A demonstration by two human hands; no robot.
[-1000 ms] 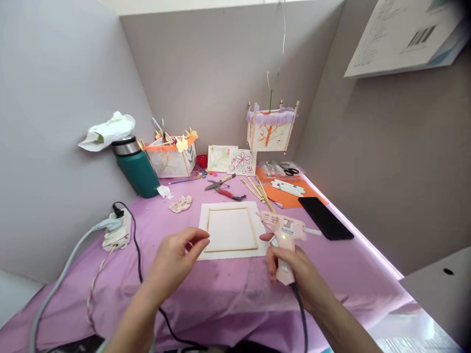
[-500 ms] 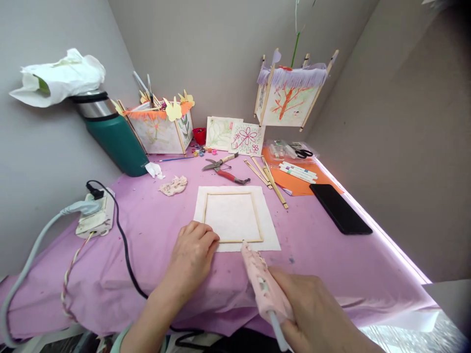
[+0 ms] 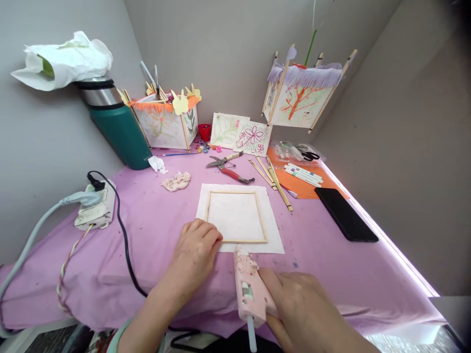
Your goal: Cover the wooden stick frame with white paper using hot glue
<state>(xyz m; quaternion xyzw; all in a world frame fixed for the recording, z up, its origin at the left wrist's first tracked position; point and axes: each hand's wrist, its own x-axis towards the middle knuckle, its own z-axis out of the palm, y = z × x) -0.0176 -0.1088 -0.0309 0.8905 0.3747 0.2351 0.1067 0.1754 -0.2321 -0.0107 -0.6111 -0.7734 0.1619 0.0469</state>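
A square wooden stick frame lies on a sheet of white paper, which reaches out past it on all sides. My left hand has its fingers curled and pressed on the frame's lower left corner, covering that corner. In my right hand is a pink hot glue gun, with a white glue stick poking out of its back end. The nozzle points at the frame's near stick, a little right of my left fingers. Whether the tip touches the wood, I cannot tell.
Behind the paper lie red-handled pruning shears, loose wooden sticks and a crumpled tissue. A black phone and markers are at right. On the left, a black cord runs from a power strip near a green bottle.
The glue gun in my right hand has moved left along the near stick, toward my left fingers. My left hand keeps its place on the corner. The whole view has shifted slightly.
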